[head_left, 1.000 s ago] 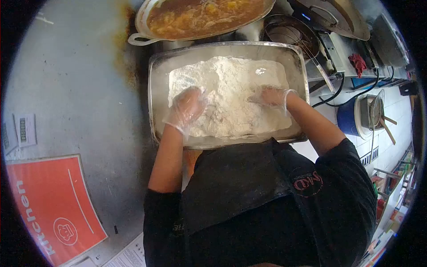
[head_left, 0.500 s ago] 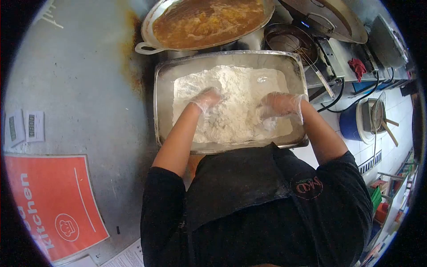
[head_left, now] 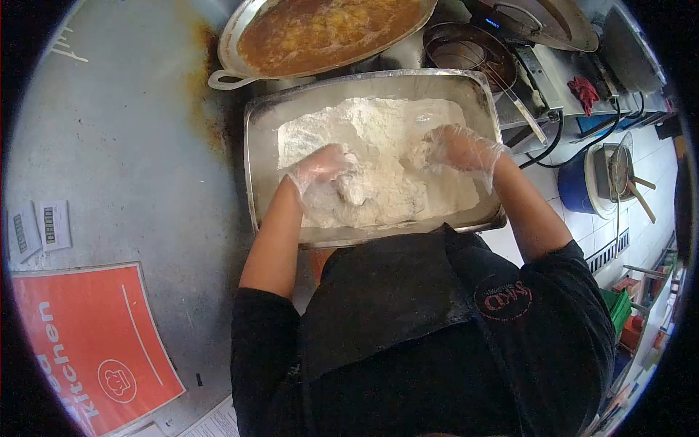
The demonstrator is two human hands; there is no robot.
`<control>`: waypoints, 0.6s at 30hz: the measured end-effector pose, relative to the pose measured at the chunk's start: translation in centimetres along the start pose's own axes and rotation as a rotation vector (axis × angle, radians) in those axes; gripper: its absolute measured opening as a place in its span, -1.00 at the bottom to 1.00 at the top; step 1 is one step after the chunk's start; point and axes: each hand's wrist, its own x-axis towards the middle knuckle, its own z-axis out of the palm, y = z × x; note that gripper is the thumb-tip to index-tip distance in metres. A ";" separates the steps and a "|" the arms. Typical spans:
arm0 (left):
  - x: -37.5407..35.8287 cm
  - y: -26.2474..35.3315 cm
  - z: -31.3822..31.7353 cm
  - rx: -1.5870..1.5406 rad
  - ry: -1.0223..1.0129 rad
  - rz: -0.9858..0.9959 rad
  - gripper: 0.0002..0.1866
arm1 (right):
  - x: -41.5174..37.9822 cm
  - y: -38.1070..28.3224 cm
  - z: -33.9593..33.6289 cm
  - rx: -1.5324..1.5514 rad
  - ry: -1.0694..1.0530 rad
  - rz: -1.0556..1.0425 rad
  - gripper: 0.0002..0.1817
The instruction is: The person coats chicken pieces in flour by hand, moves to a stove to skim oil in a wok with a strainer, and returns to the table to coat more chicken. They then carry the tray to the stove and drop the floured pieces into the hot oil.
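A rectangular metal tray (head_left: 255,138) holds a broad bed of white flour (head_left: 386,124). My left hand (head_left: 322,167), in a clear plastic glove, is over the left side of the flour, its fingers closed round a flour-coated lump (head_left: 354,186) whose kind the coating hides. On the right side, my right hand (head_left: 460,148), gloved the same way, is curled with its fingertips down at the flour. White powder covers those fingertips, and whatever they may hold cannot be made out.
Beyond the tray stands a wide pan of bubbling brown oil (head_left: 328,33), its handle (head_left: 231,79) near the tray's corner. A dark pan (head_left: 502,54) with a strainer sits at back right. A metal wall (head_left: 138,146) rises on the left. A blue bucket (head_left: 579,189) stands right.
My left hand has come up out of the flour, slightly left, with a coated lump showing. My right hand has lifted a little and curled. The view has shifted slightly.
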 end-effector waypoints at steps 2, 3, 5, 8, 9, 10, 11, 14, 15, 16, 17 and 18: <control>-1.6 0.0 1.3 -1.020 0.228 0.205 -0.66 | 0.0 -0.2 -0.8 0.006 -0.017 0.005 -0.59; -2.1 -0.1 1.5 -1.018 0.230 0.204 -0.66 | 0.1 -0.3 -1.2 0.011 -0.030 0.010 -0.60; -4.7 2.6 -0.1 -1.023 0.195 0.065 -0.70 | 0.4 -0.9 -1.7 -0.073 -0.095 0.065 -0.61; -4.0 0.9 1.5 -0.827 0.201 -0.018 -0.70 | 0.7 -0.1 -1.0 -0.228 -0.120 0.120 -0.63; -3.9 0.4 1.9 -0.829 0.208 -0.018 -0.70 | 1.0 0.6 -0.6 -0.294 -0.075 0.115 -0.64; -5.0 1.8 1.3 -0.969 0.223 0.039 -0.70 | 1.2 1.0 -0.3 -0.298 -0.075 0.110 -0.64; -5.6 2.6 1.1 -1.109 0.236 0.097 -0.71 | 1.5 1.5 -0.1 -0.245 -0.045 0.086 -0.63; -5.4 2.3 2.1 -1.172 0.309 0.048 -0.71 | 2.3 3.0 1.2 -0.344 -0.017 0.083 -0.59; -5.2 2.0 2.3 -1.175 0.305 0.047 -0.71 | 2.3 3.5 1.7 -0.501 -0.018 0.102 -0.56; -5.2 1.9 2.3 -1.129 0.276 -0.041 -0.71 | 2.0 3.1 1.5 -0.502 -0.022 0.103 -0.56; -5.2 1.7 2.3 -1.081 0.249 -0.128 -0.72 | 1.8 2.8 1.1 -0.486 0.027 0.085 -0.53; -5.4 1.5 2.4 -1.083 0.251 -0.131 -0.72 | 1.7 2.3 0.7 -0.468 0.077 0.067 -0.50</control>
